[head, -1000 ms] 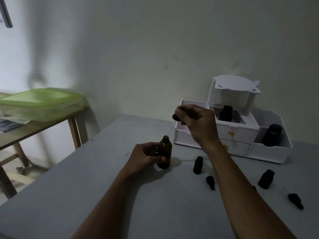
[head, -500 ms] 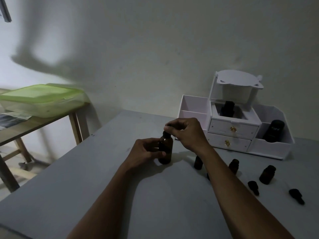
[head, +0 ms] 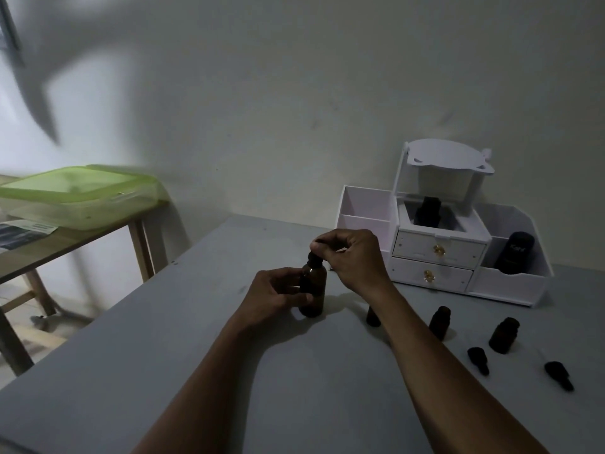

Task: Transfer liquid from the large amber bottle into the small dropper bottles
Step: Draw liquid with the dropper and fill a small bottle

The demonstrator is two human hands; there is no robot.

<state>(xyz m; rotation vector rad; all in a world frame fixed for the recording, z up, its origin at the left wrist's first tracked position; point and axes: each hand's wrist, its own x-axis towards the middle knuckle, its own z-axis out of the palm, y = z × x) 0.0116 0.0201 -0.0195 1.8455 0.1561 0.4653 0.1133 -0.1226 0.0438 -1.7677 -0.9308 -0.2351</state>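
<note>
The large amber bottle point(head: 313, 291) stands upright on the grey table point(head: 163, 355), and my left hand point(head: 275, 293) grips its body from the left. Above it my right hand point(head: 352, 257) pinches the dark dropper cap point(head: 315, 257) that sits on the bottle's neck. Three small dropper bottles stand open to the right: one point(head: 372, 317) partly hidden behind my right forearm, one point(head: 439, 322) in the middle, one point(head: 504, 334) farther right. Two loose dropper caps point(head: 478, 360) point(head: 559, 375) lie on the table in front of them.
A white drawer organiser point(head: 438, 253) stands at the back right against the wall, with a dark bottle point(head: 427, 211) in its top tray and a black container point(head: 514, 252) in its right bin. A wooden side table with a green lidded box point(head: 78, 194) stands at the left.
My right hand came down from above the organiser with the dropper cap and set it on the large bottle's neck. The view shifted slightly, revealing more small bottles on the right.
</note>
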